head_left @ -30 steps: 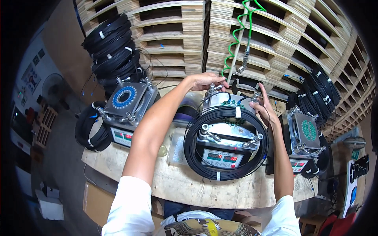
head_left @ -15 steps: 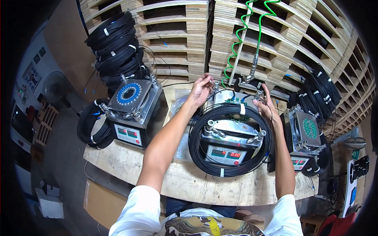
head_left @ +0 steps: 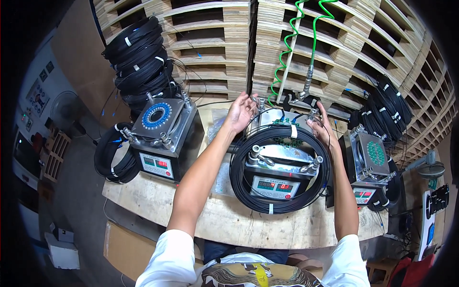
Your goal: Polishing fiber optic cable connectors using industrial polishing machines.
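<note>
Black cable coil, just R of frame ctr, prob. light, springy, kink-prone, best held at white ties; L hand released, R hand by corner knob, grip indeterminable.

ILLUMINATION: bright, even across worktable; floor dim, 8 o'clock | SHADOW: deep inside pallets, 12 to 2 o'clock | GLARE: highlights on centre machine; white sleeves near washout, 5 and 7 o'clock | DISTORTION: pallets bow toward rim; corners black | FOCUS: centre sharp; fan, 9 o'clock, soft, possibly from low light
</note>
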Motion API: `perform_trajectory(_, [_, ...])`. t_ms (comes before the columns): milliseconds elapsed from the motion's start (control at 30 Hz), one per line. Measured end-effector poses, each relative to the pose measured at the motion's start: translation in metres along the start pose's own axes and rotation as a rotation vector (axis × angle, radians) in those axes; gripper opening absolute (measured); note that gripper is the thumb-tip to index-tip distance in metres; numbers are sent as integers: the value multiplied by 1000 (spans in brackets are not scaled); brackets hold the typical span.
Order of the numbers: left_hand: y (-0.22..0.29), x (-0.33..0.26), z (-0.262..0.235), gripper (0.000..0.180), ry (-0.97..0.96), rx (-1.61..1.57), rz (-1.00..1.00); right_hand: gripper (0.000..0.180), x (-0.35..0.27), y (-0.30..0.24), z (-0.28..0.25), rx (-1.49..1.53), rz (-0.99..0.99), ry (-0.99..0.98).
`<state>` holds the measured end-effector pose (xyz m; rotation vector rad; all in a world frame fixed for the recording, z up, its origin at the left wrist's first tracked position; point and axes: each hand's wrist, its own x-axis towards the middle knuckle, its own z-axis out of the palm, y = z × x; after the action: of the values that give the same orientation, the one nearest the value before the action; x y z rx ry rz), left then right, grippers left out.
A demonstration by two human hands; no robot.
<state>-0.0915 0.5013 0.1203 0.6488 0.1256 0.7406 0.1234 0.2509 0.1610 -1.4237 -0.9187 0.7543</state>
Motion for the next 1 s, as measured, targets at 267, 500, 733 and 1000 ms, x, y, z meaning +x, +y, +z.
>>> perform_trajectory(267, [-2,5,-12,31,30,241,3,98,5,7,1,26,-4,-10])
perform_trajectory(500, [-9,14,0,31,182,360,-46,99,10,21,-7,25,-8,33])
perform_trajectory(733, [0,-7,-1,46,84,33,21,97,11,21,-3,-32,-27,33])
perform_trajectory(1000, [24,-146,68,29,95,1068,575,44,-59,9,-22,30,-126,294])
